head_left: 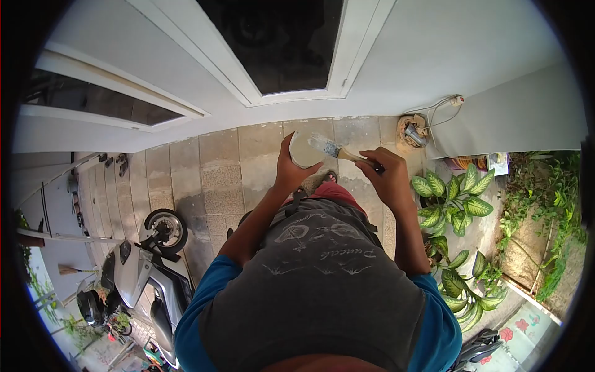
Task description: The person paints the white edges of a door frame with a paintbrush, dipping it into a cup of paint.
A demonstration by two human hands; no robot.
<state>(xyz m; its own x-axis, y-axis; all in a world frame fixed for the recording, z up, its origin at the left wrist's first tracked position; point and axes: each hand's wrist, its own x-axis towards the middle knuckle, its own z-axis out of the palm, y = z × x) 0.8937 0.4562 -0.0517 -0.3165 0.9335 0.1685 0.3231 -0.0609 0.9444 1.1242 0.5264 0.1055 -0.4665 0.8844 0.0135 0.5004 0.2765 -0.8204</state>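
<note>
My left hand is wrapped round a round, pale container from its left and lower side, in front of my chest. A paintbrush with a light handle is gripped in my right hand, its fingers closed about the handle's end. Its whitish bristles point left and overlap the container's right side in this view. Below the hands show my shirt and my feet on the paving.
A white wall with a dark-paned window stands ahead. At right are a basket-like container with cables, and leafy potted plants. A motorcycle stands at left on the paving.
</note>
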